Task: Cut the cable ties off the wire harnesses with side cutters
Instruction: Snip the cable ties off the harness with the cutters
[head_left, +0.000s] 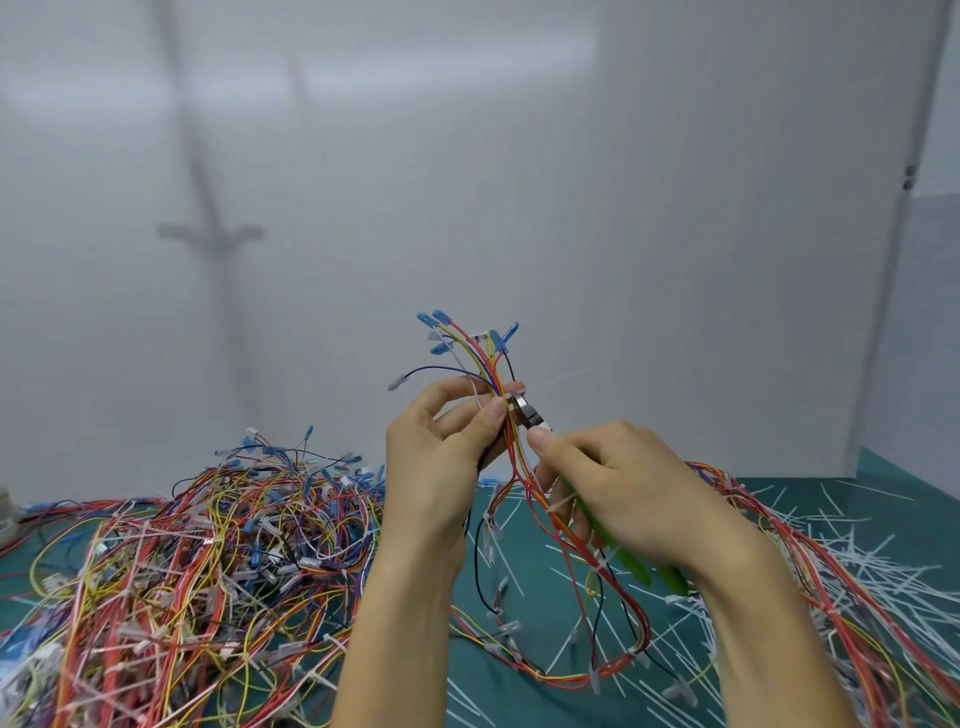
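Left hand is raised above the table, thumb and fingers pinching a wire harness just below where its blue-tipped ends fan upward. The rest of the harness hangs down and loops on the green mat. Right hand has its fingers wrapped around the green handles of the side cutters. The metal head is against the bundle, right beside the left fingertips. Can't tell how far the blades are closed. A thin white cable tie tail sticks out to the right at that spot. Big pile of harnesses at left; loose white cut ties scattered at right.
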